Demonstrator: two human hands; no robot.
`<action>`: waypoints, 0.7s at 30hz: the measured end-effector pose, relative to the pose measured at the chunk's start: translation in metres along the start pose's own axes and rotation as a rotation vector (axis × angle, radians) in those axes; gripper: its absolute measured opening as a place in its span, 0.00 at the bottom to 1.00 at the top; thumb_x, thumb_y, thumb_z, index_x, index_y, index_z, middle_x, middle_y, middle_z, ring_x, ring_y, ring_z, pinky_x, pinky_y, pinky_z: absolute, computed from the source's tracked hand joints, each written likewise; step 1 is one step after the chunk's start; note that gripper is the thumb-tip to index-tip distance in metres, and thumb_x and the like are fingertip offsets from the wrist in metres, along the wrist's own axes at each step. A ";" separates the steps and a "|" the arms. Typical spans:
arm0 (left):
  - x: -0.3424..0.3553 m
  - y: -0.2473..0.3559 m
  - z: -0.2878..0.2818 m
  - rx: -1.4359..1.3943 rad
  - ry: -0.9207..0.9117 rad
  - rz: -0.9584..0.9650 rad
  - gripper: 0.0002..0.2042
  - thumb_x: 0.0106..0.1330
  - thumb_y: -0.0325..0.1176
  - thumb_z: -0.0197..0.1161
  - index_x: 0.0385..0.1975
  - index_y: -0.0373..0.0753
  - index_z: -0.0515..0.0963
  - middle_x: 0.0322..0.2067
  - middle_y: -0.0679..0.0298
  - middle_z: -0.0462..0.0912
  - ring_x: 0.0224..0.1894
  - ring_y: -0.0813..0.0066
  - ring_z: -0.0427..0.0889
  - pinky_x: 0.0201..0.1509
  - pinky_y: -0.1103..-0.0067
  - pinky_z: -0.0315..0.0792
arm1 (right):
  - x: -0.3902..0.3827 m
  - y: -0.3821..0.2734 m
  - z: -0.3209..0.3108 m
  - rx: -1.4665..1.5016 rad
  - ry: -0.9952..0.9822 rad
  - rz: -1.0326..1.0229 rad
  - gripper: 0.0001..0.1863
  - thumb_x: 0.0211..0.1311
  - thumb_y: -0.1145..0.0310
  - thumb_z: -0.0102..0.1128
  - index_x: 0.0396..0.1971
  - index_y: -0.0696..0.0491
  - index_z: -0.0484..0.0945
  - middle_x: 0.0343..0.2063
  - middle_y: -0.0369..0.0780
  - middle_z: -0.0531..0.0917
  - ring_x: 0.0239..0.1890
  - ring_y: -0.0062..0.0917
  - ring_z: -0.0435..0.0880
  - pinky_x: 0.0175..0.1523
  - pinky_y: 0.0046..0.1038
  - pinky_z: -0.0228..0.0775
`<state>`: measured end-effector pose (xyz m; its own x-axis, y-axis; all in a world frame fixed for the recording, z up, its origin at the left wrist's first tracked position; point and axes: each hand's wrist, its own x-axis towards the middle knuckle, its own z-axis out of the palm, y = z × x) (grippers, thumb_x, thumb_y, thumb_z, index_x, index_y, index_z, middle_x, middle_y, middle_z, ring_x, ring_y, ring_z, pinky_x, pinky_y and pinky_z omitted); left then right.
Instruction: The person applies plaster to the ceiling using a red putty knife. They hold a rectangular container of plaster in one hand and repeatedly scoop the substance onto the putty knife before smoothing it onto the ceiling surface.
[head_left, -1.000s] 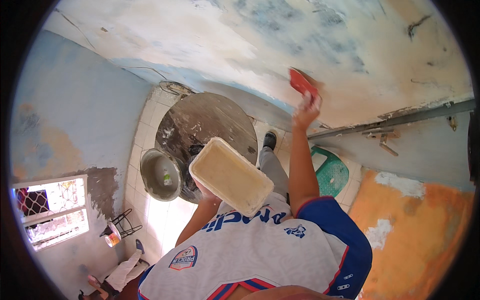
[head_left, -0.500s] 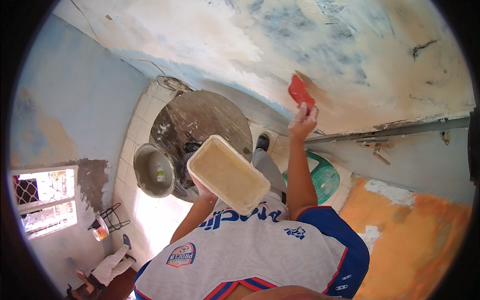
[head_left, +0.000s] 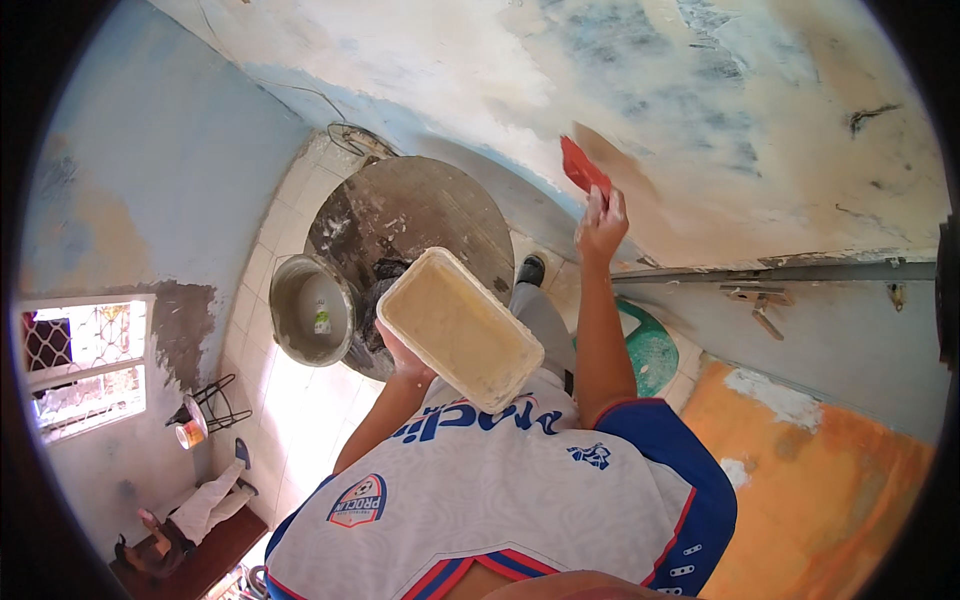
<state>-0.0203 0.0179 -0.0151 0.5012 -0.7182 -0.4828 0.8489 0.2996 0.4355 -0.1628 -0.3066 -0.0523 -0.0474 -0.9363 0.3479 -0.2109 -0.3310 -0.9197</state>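
Observation:
My right hand grips a red flat spreader held at the patchy white and blue wall, where it casts a shadow. My left hand is closed on the side of a white rectangular tray of pale, creamy material, which hides part of the fingers. The tray is in front of my torso, above a round, stained wooden top. A grey bucket with a small bottle inside stands at that top's left edge, beside some dark crumpled material.
A green plastic chair is behind my right arm. A barred window is in the left wall, near a small stand. Another person is on a brown bench at lower left. A door handle shows at right.
The red spreader and my right hand have moved left along the wall. The view has shifted slightly, showing more of the person and bench. My left hand still holds the tray.

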 end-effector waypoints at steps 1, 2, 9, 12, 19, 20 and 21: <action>-0.002 0.001 -0.002 -0.012 -0.019 0.017 0.37 0.73 0.69 0.40 0.68 0.45 0.71 0.64 0.61 0.76 0.64 0.57 0.76 0.67 0.61 0.72 | 0.011 -0.005 0.009 0.012 0.013 0.004 0.09 0.74 0.70 0.59 0.43 0.61 0.79 0.35 0.43 0.84 0.28 0.24 0.81 0.38 0.30 0.74; -0.005 0.003 -0.003 -0.022 -0.047 0.044 0.37 0.73 0.69 0.40 0.68 0.45 0.71 0.64 0.61 0.76 0.64 0.57 0.76 0.67 0.61 0.72 | 0.016 -0.010 0.012 0.023 0.028 0.008 0.09 0.74 0.69 0.59 0.43 0.61 0.78 0.34 0.42 0.84 0.25 0.22 0.80 0.34 0.28 0.74; -0.014 0.007 -0.016 -0.093 -0.202 0.142 0.38 0.72 0.70 0.41 0.68 0.45 0.71 0.64 0.62 0.76 0.64 0.57 0.77 0.67 0.60 0.72 | 0.016 -0.001 -0.029 0.171 0.074 0.027 0.08 0.76 0.67 0.59 0.44 0.57 0.77 0.32 0.34 0.82 0.27 0.13 0.75 0.32 0.20 0.69; -0.014 0.005 -0.017 -0.112 -0.240 0.150 0.38 0.72 0.70 0.42 0.68 0.45 0.71 0.64 0.62 0.77 0.63 0.57 0.77 0.67 0.60 0.72 | 0.016 -0.027 -0.020 0.145 -0.030 0.194 0.09 0.75 0.67 0.60 0.41 0.59 0.78 0.31 0.35 0.83 0.31 0.15 0.77 0.39 0.23 0.72; -0.028 -0.001 -0.027 -0.113 -0.208 0.182 0.38 0.72 0.70 0.42 0.67 0.46 0.71 0.64 0.62 0.77 0.63 0.57 0.77 0.67 0.61 0.73 | 0.012 -0.014 -0.039 0.073 0.198 0.022 0.10 0.75 0.67 0.59 0.42 0.60 0.79 0.28 0.36 0.84 0.30 0.18 0.79 0.37 0.24 0.72; -0.028 -0.001 -0.030 -0.117 -0.204 0.185 0.38 0.72 0.70 0.42 0.67 0.46 0.71 0.64 0.62 0.77 0.63 0.57 0.77 0.66 0.61 0.73 | 0.009 -0.020 -0.037 0.054 0.121 0.004 0.11 0.74 0.67 0.59 0.43 0.61 0.79 0.29 0.38 0.84 0.31 0.21 0.80 0.38 0.26 0.73; -0.029 -0.003 -0.032 -0.123 -0.206 0.187 0.38 0.72 0.70 0.42 0.67 0.46 0.71 0.64 0.62 0.77 0.63 0.57 0.77 0.66 0.61 0.73 | 0.008 -0.029 -0.034 0.035 0.048 -0.021 0.12 0.74 0.66 0.59 0.44 0.61 0.80 0.30 0.41 0.85 0.32 0.24 0.82 0.40 0.27 0.74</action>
<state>-0.0318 0.0577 -0.0269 0.6165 -0.7519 -0.2336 0.7656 0.5032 0.4007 -0.1903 -0.3003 -0.0166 -0.0903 -0.9227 0.3749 -0.1783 -0.3554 -0.9176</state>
